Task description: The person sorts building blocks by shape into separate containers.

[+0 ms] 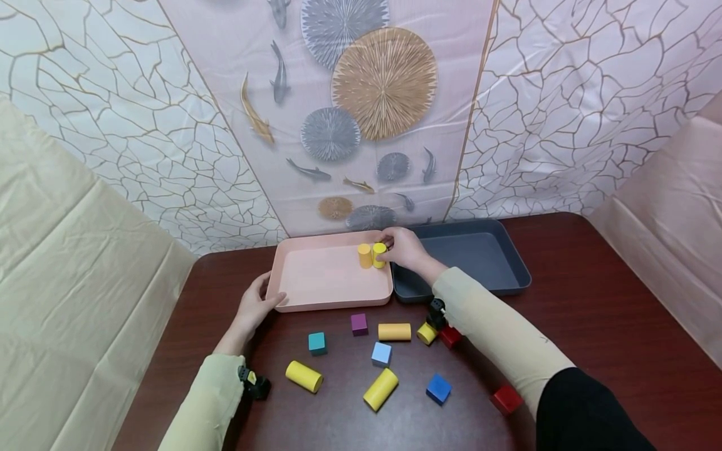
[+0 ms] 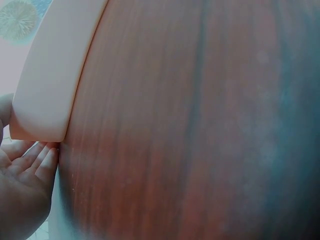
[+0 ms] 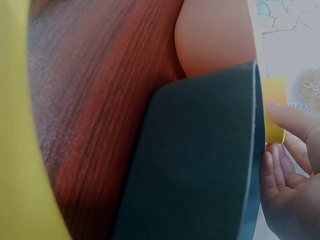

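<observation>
A pink tray (image 1: 316, 269) lies at the back of the table, and my left hand (image 1: 254, 307) holds it by its left end. In the left wrist view the thumb and fingers of that hand (image 2: 27, 185) lie on either side of the tray's edge (image 2: 55, 75). Inside the tray's right end, my right hand (image 1: 407, 247) pinches an upright yellow cylinder (image 1: 379, 255) between thumb and fingers. An orange-yellow cylinder (image 1: 365, 255) stands upright just left of it. The right wrist view shows the pinched cylinder (image 3: 275, 90) beyond the dark tray's wall (image 3: 200, 160).
The dark grey tray (image 1: 479, 257) adjoins the pink one, beneath my right forearm. In front lie an orange cylinder (image 1: 394, 332), several yellow cylinders (image 1: 381, 389), and cubes: purple (image 1: 359, 324), teal (image 1: 317, 343), light blue (image 1: 381, 354), blue (image 1: 438, 389) and red (image 1: 506, 399).
</observation>
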`<state>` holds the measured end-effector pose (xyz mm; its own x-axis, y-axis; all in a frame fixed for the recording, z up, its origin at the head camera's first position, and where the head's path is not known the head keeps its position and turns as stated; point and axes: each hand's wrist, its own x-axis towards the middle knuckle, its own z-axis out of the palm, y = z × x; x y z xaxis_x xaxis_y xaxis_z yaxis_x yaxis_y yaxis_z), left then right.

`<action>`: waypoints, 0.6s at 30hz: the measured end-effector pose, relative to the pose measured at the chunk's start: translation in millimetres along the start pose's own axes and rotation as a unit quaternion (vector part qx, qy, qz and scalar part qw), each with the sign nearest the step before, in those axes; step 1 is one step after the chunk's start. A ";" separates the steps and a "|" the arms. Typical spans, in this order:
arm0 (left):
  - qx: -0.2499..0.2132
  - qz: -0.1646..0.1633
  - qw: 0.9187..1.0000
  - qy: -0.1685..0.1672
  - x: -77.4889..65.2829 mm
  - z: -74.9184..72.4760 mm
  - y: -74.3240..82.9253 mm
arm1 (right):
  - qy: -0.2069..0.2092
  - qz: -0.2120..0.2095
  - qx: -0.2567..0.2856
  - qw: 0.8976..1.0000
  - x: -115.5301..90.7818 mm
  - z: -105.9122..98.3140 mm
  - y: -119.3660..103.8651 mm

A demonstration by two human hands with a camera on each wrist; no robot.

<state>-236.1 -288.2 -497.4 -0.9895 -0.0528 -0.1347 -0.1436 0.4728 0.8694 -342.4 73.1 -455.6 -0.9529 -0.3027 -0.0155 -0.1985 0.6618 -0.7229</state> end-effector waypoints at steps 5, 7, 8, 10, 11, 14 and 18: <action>-0.003 0.001 1.000 -0.003 1.1 -0.8 0.5 | 0.003 -0.005 0.007 1.000 -0.9 -0.9 -0.1; -0.001 -0.001 1.000 -0.002 1.4 -1.0 0.7 | 0.005 -0.007 0.010 1.000 -1.2 -1.0 0.2; -0.001 -0.002 1.000 -0.002 1.5 -1.1 0.8 | 0.006 -0.007 0.011 1.000 -1.3 -0.9 0.4; 0.002 -0.004 1.000 -0.001 1.7 -0.9 0.7 | 0.006 -0.007 0.012 1.000 -1.7 -1.1 0.6; 0.002 -0.005 1.000 0.000 1.7 -0.9 0.7 | 0.007 -0.007 0.012 1.000 -1.8 -1.3 0.7; 0.003 -0.005 1.000 -0.001 1.3 -0.7 0.3 | 0.007 -0.006 0.013 1.000 -2.6 -1.9 0.8; 0.005 -0.005 1.000 -0.002 0.8 0.1 -0.6 | 0.010 -0.002 0.022 1.000 -4.8 -2.3 1.5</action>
<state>-236.8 -288.5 -498.0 -0.9878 -0.0540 -0.1463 -0.1541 0.4807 0.8632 -338.7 77.1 -455.1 -0.9566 -0.2913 0.0006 -0.1924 0.6304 -0.7520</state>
